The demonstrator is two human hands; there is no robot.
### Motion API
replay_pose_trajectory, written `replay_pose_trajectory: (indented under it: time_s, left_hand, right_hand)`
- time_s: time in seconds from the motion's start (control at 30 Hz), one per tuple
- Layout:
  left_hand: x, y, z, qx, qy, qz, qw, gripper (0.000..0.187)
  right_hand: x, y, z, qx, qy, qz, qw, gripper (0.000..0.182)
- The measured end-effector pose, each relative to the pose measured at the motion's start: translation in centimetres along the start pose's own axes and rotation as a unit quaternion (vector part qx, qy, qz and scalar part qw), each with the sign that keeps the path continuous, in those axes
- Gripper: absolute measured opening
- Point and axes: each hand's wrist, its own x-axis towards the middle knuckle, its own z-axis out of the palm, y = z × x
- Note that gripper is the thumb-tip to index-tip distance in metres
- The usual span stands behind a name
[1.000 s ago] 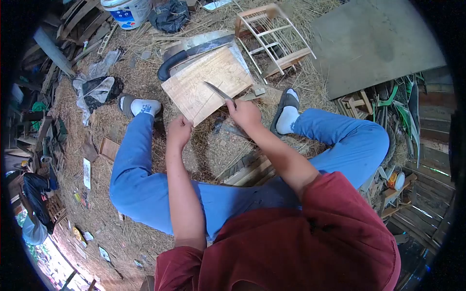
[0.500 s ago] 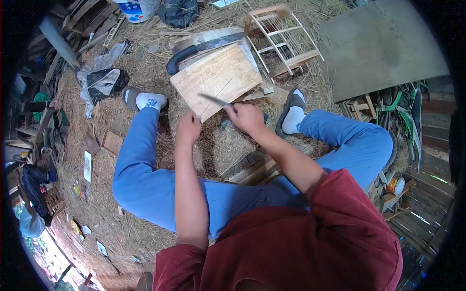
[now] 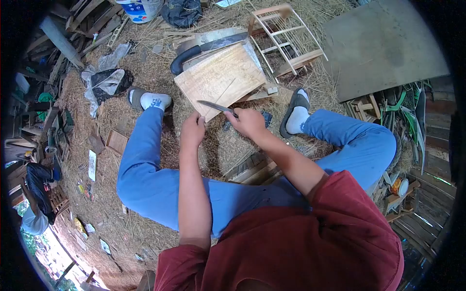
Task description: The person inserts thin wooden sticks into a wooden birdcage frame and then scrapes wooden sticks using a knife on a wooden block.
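A pale wooden board [image 3: 221,77] lies tilted between my feet. My right hand [image 3: 247,121] is closed round the handle of a knife [image 3: 213,105], whose dark blade points left over the board's near corner. At that corner, my left hand [image 3: 193,128] is closed with its fingertips pinched; what they hold is too small to make out. Beyond the board rests a large saw [image 3: 218,43] with a black handle. A small slatted wooden frame [image 3: 286,41] stands to the right of the saw.
A flat grey sheet [image 3: 383,48] lies at the upper right. A white and blue bucket [image 3: 140,10] and a black plastic bag [image 3: 181,12] are at the top. Wood pieces [image 3: 252,169] lie between my legs. A person [image 3: 36,194] is partly visible at the far left.
The whole view has shifted slightly, moving things a little to the right. The knife blade lies at a slightly flatter angle over the board's corner. Both hands stay closed.
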Motion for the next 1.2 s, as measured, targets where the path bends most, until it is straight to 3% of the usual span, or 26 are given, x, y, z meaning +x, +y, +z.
replay_pose_trajectory:
  time_s: [0.1, 0.17, 0.27, 0.33, 0.47, 0.53, 0.57, 0.6, 0.67, 0.7, 0.8, 0.87, 0.93, 0.97, 1.07, 1.2]
  left_hand:
    - [-0.2, 0.3, 0.0, -0.012, -0.004, -0.018, 1.0, 0.022]
    - [-0.3, 0.3, 0.1, 0.004, 0.032, 0.018, 0.999, 0.023]
    - [-0.2, 0.0, 0.3, -0.011, 0.018, -0.003, 1.0, 0.023]
    - [-0.2, 0.4, 0.1, 0.002, 0.013, -0.011, 1.0, 0.023]
    - [-0.4, 0.5, 0.1, -0.004, 0.018, -0.019, 1.0, 0.023]
    - [-0.6, 0.6, 0.2, -0.023, 0.022, -0.026, 0.999, 0.022]
    - [-0.6, 0.8, 0.2, -0.044, 0.025, -0.031, 0.998, 0.022]
    - [-0.5, 0.8, 0.0, -0.043, 0.023, -0.029, 0.998, 0.022]
    - [-0.2, 0.9, -0.2, 0.013, -0.015, -0.059, 0.998, 0.022]
    - [-0.1, 0.7, 0.0, 0.015, -0.015, -0.058, 0.998, 0.022]
    - [-0.3, -0.4, 0.6, -0.03, 0.029, -0.013, 0.999, 0.023]
    - [0.1, -0.5, 0.6, 0.016, 0.014, -0.024, 0.999, 0.023]
    - [0.0, -0.1, 0.5, 0.017, 0.008, -0.03, 0.999, 0.023]
    - [0.0, 0.0, 0.4, 0.019, 0.006, -0.04, 0.999, 0.024]
    - [0.1, -0.7, 0.7, 0.01, 0.026, -0.014, 1.0, 0.024]
    - [0.2, -0.1, 0.2, 0.041, 0.007, -0.015, 0.999, 0.024]
  right_hand:
    - [-0.1, 0.0, -0.4, -0.016, -0.014, -0.017, 1.0, 0.057]
    - [0.7, 0.3, -0.4, -0.02, -0.027, -0.022, 0.999, 0.057]
    - [1.6, 1.0, -0.3, 0.002, 0.007, 0.041, 0.999, 0.059]
    - [0.4, 0.1, -0.3, -0.034, -0.038, -0.054, 0.997, 0.06]
    - [1.3, 0.2, -0.4, -0.035, -0.042, -0.003, 0.999, 0.06]
    - [1.4, -0.6, -0.8, -0.014, 0.013, 0.029, 0.999, 0.059]
    - [0.8, -0.8, -1.0, -0.017, -0.054, 0.022, 0.998, 0.06]
    - [0.7, -0.5, -0.9, -0.015, -0.052, 0.025, 0.998, 0.06]
    - [0.5, 0.5, -1.1, -0.051, -0.05, -0.059, 0.996, 0.061]
    - [1.5, 0.8, -1.4, -0.034, -0.036, 0.032, 0.998, 0.062]
    - [2.9, 1.9, -1.2, -0.004, 0.012, 0.084, 0.996, 0.063]
    - [1.3, 1.3, -1.8, -0.041, -0.008, 0.045, 0.998, 0.064]
    - [0.8, 1.6, -2.4, -0.086, -0.069, -0.055, 0.992, 0.066]
    - [2.0, 2.3, -2.3, -0.049, -0.054, 0.01, 0.997, 0.066]
    - [3.4, 3.4, -1.2, -0.025, -0.029, 0.088, 0.995, 0.066]
    - [1.2, 2.2, -2.4, -0.086, -0.072, -0.056, 0.992, 0.067]
